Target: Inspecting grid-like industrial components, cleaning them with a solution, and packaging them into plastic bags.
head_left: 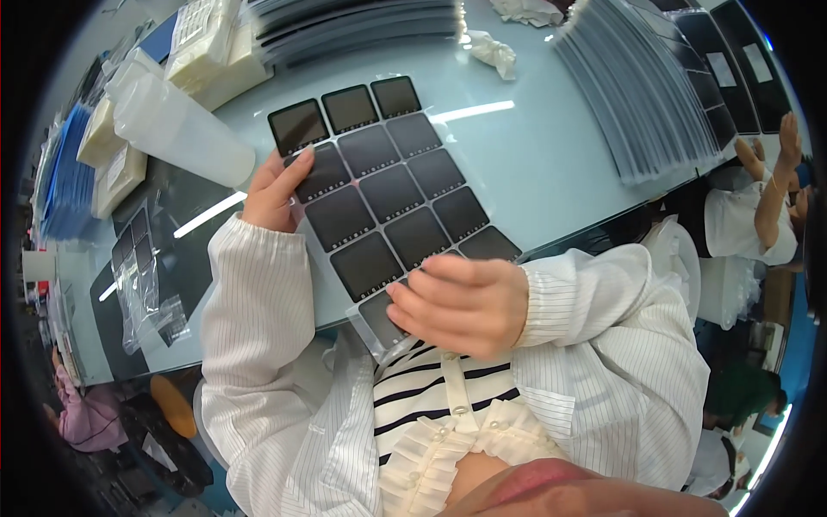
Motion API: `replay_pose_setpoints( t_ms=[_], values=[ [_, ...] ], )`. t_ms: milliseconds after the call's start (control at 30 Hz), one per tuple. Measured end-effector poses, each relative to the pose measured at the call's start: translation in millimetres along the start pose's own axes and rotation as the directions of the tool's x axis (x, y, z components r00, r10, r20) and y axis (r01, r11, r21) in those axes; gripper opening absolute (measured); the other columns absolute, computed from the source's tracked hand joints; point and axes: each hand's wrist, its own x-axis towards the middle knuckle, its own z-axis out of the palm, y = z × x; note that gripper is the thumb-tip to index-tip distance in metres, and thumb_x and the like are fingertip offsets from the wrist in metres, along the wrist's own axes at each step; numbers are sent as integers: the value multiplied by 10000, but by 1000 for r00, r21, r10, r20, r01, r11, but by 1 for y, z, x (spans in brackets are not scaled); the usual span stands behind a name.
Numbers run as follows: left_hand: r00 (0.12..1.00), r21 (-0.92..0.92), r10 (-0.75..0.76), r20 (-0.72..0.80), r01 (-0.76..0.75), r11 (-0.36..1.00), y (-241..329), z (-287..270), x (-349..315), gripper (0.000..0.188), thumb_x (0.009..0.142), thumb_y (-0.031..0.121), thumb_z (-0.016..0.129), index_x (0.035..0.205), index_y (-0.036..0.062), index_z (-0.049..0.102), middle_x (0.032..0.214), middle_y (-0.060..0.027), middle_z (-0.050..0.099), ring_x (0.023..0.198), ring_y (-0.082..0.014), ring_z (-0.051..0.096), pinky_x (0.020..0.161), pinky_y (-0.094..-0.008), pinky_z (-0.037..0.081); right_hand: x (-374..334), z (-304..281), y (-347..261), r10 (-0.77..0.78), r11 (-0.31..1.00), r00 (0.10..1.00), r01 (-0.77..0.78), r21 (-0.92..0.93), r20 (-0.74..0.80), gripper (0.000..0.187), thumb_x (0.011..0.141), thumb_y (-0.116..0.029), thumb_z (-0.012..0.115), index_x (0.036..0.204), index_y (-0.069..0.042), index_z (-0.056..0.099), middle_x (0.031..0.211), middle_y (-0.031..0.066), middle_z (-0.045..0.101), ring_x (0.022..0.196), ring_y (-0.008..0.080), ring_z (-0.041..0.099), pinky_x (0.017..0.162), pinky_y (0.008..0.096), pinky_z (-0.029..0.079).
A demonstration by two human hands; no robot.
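A sheet of dark square panels (392,191) in rows of three tilts over the near edge of the table. Most of its squares look greyer under a clear plastic sleeve (368,332), while the far row is darker and sticks out past it. My left hand (274,194) grips the sheet's left edge near the far end, thumb on top and fingers mostly hidden below. At the near end, my right hand (465,302) lies across the sleeve with bent fingers closed on it; its thumb is hidden.
A translucent white bottle (177,129) stands left, beside paper-wrapped packs (202,39). A tall stack of sleeved sheets (642,95) stands right; another stack (357,26) is at the back. Crumpled white paper (493,56) lies between them. Plastic-wrapped panels (142,267) lie left. Other people (749,207) sit nearby.
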Motion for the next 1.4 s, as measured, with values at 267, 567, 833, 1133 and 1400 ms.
replay_pose_setpoints(
  t_ms=[267,567,833,1133,1400],
  values=[
    [991,40,21,131,-27,999,13,14,-19,430,933,213,525,1308,45,400,1111,-122,622,978,-226,630,858,-337,504,-48,-45,90,604,739,785,-617,272,141,440,784,-285,706,1106,-1,609,998,121,638,842,220,602,788,340,473],
    [957,150,-7,291,-39,988,9,18,-21,388,938,232,526,1260,24,462,1074,-130,638,902,-226,651,845,-338,499,-61,6,152,474,-76,542,-759,646,694,252,847,-224,660,906,20,678,741,74,658,639,137,622,579,241,503],
    [975,393,-100,200,14,919,22,12,-30,274,890,191,622,1037,-40,616,842,-52,646,701,-101,589,617,-252,486,-62,-1,142,509,-76,590,-694,716,627,198,817,-98,646,689,53,636,624,118,639,491,197,641,409,249,479],
    [987,502,-81,136,2,865,24,10,-32,221,838,188,687,830,-28,643,677,-30,605,557,-78,541,455,-219,452,-60,-8,139,478,-115,594,-689,716,648,215,807,-138,691,646,-12,627,561,60,629,510,146,643,435,214,441],
    [997,529,-48,54,13,849,23,13,-32,271,810,233,719,737,-8,620,652,-21,593,528,-70,523,457,-217,439,-58,-9,136,500,-110,557,-718,687,663,212,812,-108,670,643,7,613,567,92,632,508,173,650,424,219,459]
  ],
)
